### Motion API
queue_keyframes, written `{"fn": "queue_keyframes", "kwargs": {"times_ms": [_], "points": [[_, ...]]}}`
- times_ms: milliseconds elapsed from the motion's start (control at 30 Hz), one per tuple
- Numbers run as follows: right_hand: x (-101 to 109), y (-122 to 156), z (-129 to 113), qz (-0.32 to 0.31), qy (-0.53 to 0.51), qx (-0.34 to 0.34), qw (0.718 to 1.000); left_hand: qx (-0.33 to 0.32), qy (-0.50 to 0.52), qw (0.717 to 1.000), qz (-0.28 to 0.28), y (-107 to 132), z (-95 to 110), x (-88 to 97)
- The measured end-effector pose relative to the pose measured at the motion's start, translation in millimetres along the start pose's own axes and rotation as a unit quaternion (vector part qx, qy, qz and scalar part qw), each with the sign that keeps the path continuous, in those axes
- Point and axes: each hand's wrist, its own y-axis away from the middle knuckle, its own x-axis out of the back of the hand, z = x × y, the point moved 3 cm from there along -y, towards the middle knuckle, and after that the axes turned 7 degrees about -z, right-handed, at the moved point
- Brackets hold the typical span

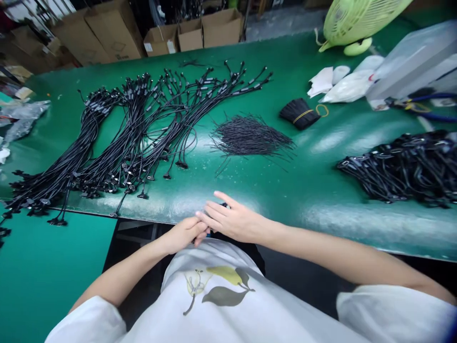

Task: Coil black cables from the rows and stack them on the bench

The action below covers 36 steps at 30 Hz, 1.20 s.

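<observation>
My two hands meet at the near edge of the green table, just above my lap. My left hand is closed in a pinch on a small black item that I cannot make out. My right hand lies over it with fingers stretched out and slightly spread, fingertips touching the left hand's fingers; a bit of black shows under them. Rows of black cables with connectors fan out on the table's left half. A loose pile of thin black ties lies straight ahead.
A rubber-banded bundle of black ties, white plastic bags, a clear bin and a green fan stand at the far right. Another heap of black cables lies at the right. Cardboard boxes line the back.
</observation>
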Motion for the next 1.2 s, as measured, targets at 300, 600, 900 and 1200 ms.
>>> {"fn": "queue_keyframes", "kwargs": {"times_ms": [300, 600, 900, 1200], "points": [[-29, -2, -1, -0.183, 0.044, -0.06, 0.98, 0.005, -0.411, 0.911, 0.027, -2, 11, 2.4], [0, -3, 33, -0.189, -0.127, -0.088, 0.97, 0.018, -0.142, 0.989, 0.025, -20, -19, -1.8], [21, 102, 239, 0.104, 0.095, -0.596, 0.791, -0.085, 0.204, 0.954, 0.202, -29, -8, 18.5], [29, 91, 189, 0.215, 0.056, -0.565, 0.795, -0.102, 0.288, 0.937, 0.169, -41, -7, 2.0]]}}
